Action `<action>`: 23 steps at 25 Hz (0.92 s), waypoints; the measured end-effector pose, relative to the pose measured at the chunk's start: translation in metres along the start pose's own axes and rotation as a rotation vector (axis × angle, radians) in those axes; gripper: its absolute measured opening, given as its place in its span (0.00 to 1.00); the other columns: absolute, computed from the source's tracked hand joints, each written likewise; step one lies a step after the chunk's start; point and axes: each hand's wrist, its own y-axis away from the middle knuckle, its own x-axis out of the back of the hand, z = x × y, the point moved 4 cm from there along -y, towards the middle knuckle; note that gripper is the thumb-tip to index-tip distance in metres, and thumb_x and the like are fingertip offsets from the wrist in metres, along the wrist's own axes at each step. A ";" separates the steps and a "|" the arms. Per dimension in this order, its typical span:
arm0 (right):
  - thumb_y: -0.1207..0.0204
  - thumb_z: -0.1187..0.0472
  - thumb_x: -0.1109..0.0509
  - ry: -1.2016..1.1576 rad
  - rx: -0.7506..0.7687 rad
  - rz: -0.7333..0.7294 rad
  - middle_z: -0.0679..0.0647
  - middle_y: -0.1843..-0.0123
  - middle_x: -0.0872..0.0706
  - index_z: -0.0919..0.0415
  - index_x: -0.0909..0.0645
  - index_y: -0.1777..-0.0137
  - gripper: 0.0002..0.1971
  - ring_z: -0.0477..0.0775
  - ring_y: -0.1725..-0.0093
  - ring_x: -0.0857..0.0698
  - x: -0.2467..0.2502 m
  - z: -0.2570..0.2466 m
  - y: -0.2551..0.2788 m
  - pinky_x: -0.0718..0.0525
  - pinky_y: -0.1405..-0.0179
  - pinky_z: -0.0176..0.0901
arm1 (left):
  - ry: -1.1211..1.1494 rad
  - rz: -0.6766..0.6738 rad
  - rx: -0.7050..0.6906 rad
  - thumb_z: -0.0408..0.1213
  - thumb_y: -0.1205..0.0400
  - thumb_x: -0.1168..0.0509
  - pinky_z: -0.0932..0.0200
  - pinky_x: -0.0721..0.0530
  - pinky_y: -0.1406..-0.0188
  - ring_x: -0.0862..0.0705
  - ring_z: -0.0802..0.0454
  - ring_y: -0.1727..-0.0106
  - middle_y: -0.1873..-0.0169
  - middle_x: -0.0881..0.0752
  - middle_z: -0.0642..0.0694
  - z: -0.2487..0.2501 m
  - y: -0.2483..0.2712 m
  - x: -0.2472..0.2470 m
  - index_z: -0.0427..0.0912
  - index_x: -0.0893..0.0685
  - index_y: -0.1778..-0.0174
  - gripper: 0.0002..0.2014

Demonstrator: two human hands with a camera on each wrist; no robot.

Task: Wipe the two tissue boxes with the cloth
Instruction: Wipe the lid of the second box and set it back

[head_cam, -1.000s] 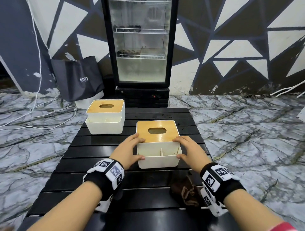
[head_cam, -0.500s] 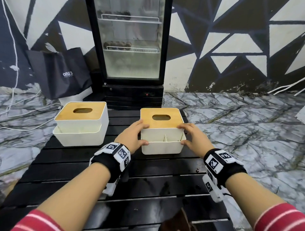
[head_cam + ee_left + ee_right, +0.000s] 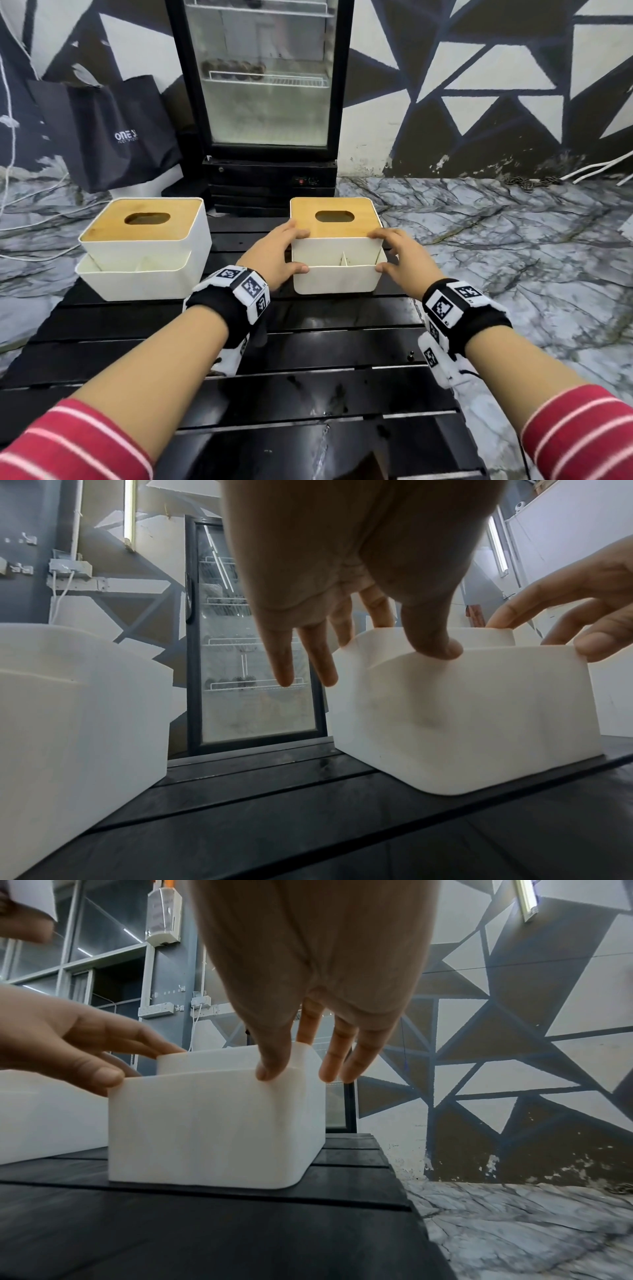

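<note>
Head view: the right box [image 3: 337,246], white with a wooden lid, stands on the black slatted table [image 3: 308,342] near its far right edge.
Left box: the left box [image 3: 144,246], same make, stands well apart to the left on the same table.
Left hand: the left hand [image 3: 274,257] holds the right box's left side, fingers on the lid edge and thumb on the front rim.
Right hand: the right hand [image 3: 404,260] holds the box's right side the same way, fingers curled over the lid corner.
Cloth: a brown scrap at the bottom edge of the view may be the cloth; cannot tell.
Surroundings: a glass-door fridge [image 3: 267,85] and a black bag [image 3: 113,133] stand behind the table.
Left wrist view: the left hand [image 3: 342,574] has its thumb on the right box [image 3: 462,710], two fingers along the box's side; the box sits flat on the table [image 3: 308,818].
Right wrist view: the right hand [image 3: 308,974] has its thumb on the front corner of the right box [image 3: 212,1123], fingers reaching over the side; the left hand [image 3: 68,1047] grips the opposite end.
</note>
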 end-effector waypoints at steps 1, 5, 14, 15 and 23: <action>0.31 0.72 0.27 -0.001 0.004 0.003 0.54 0.33 0.26 0.56 0.27 0.33 0.27 0.52 0.40 0.24 0.000 0.000 0.000 0.30 0.40 0.37 | -0.003 -0.001 -0.003 0.39 0.24 0.27 0.57 0.41 0.21 0.39 0.53 0.19 0.18 0.43 0.51 0.000 0.000 0.000 0.51 0.31 0.24 0.32; 0.31 0.73 0.28 -0.007 0.019 0.009 0.53 0.33 0.26 0.56 0.27 0.32 0.27 0.51 0.42 0.25 -0.001 -0.002 0.004 0.31 0.43 0.34 | -0.012 0.003 -0.011 0.39 0.23 0.28 0.59 0.41 0.23 0.39 0.53 0.19 0.17 0.44 0.52 0.000 0.001 -0.001 0.52 0.32 0.24 0.32; 0.29 0.70 0.30 0.096 -0.053 -0.135 0.53 0.18 0.47 0.53 0.42 0.22 0.37 0.54 0.22 0.38 -0.007 -0.009 0.013 0.38 0.29 0.38 | -0.128 -0.032 0.016 0.47 0.20 0.34 0.42 0.27 0.29 0.31 0.49 0.23 0.17 0.49 0.56 0.000 0.003 -0.007 0.56 0.37 0.23 0.30; 0.28 0.68 0.30 0.122 -0.058 -0.168 0.53 0.17 0.51 0.52 0.45 0.21 0.39 0.54 0.20 0.42 -0.007 -0.011 0.017 0.40 0.28 0.38 | -0.178 -0.039 0.017 0.49 0.19 0.35 0.41 0.28 0.28 0.32 0.47 0.22 0.17 0.50 0.55 0.002 0.004 -0.006 0.56 0.39 0.22 0.31; 0.25 0.61 0.32 0.007 0.013 -0.140 0.47 0.18 0.46 0.50 0.34 0.25 0.28 0.50 0.21 0.41 -0.002 -0.052 0.093 0.41 0.25 0.41 | -0.345 -0.098 0.003 0.58 0.19 0.41 0.42 0.47 0.20 0.50 0.51 0.16 0.16 0.56 0.53 0.008 0.073 -0.014 0.51 0.54 0.17 0.39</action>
